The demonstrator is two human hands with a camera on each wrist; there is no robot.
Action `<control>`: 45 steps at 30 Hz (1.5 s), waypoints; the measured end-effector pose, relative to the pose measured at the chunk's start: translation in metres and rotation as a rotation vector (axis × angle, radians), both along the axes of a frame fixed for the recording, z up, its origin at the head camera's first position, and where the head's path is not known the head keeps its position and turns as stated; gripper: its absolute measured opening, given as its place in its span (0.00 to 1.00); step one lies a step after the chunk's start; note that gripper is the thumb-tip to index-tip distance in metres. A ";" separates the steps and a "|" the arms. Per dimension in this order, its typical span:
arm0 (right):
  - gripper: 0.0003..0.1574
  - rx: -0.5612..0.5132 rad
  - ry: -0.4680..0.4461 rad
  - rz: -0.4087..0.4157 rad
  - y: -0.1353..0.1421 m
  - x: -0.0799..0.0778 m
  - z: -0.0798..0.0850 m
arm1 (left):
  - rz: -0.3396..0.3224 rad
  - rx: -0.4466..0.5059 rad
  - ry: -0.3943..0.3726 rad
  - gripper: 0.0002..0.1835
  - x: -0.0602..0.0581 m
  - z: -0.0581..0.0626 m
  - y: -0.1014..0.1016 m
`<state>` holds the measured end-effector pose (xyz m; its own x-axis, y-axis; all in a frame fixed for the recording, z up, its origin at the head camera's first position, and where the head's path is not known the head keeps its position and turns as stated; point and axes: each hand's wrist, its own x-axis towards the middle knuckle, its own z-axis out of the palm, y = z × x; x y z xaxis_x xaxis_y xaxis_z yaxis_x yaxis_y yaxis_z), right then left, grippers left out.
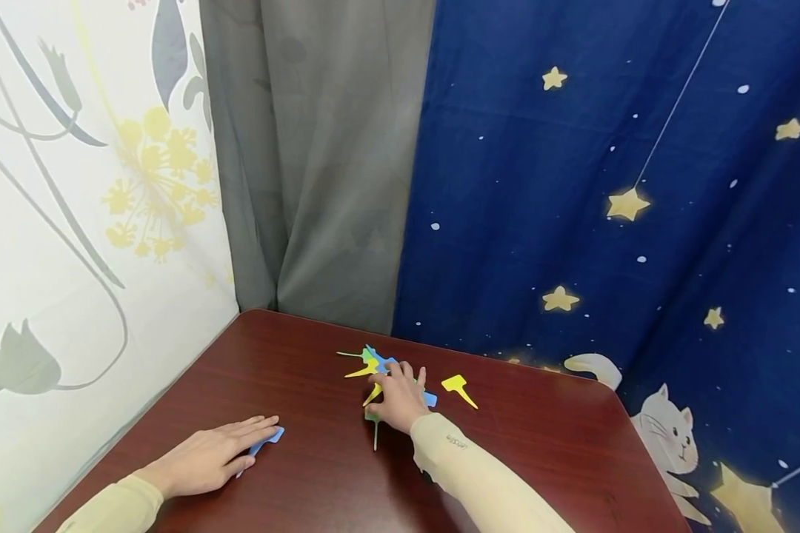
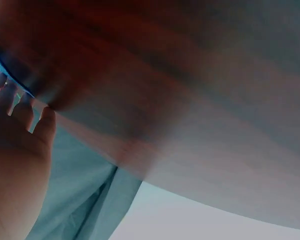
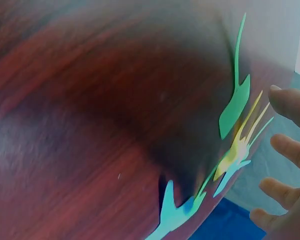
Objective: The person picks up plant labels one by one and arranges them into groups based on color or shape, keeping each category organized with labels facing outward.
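My left hand (image 1: 207, 457) rests on the table with its fingers extended over a blue T-shaped plant label (image 1: 275, 435); the thumb lies by the label's stem. Farther out, my right hand (image 1: 402, 397) hovers over a loose group of plant labels, its fingers spread. About it lie a green label (image 1: 372, 416), a yellow label (image 1: 370, 366) and a blue label (image 1: 430, 399), partly hidden by the hand. In the right wrist view the fingers stand apart from a green label (image 3: 234, 110), with nothing seen between them. The left wrist view shows only the left hand's fingers (image 2: 44, 125).
One yellow label (image 1: 456, 385) lies alone to the right of the group. The dark red table (image 1: 293, 503) has rounded far corners. Behind it hang a grey curtain (image 1: 347, 185) and a blue starry curtain (image 1: 507, 222); a white patterned cloth (image 1: 160, 318) hangs at the left.
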<state>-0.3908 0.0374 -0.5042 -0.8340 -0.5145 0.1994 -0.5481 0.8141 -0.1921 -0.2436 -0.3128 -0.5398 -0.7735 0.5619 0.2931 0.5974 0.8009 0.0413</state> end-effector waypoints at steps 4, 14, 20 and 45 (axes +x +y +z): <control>0.33 0.013 0.011 -0.006 0.008 -0.002 0.006 | -0.022 0.021 0.063 0.29 -0.001 -0.001 -0.001; 0.31 0.039 0.032 -0.017 0.020 -0.013 0.019 | -0.097 -0.010 0.121 0.27 -0.004 -0.001 -0.003; 0.30 0.045 0.034 -0.033 0.026 -0.018 0.028 | -0.155 -0.003 0.174 0.26 -0.012 -0.002 -0.005; 0.34 -0.069 -0.023 -0.079 0.099 -0.024 0.041 | -0.065 -0.028 0.081 0.23 0.004 -0.002 -0.004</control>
<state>-0.4144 0.1365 -0.4633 -0.8764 -0.4323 0.2123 -0.4772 0.8392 -0.2607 -0.2399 -0.3164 -0.5419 -0.7095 0.6192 0.3365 0.6488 0.7603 -0.0311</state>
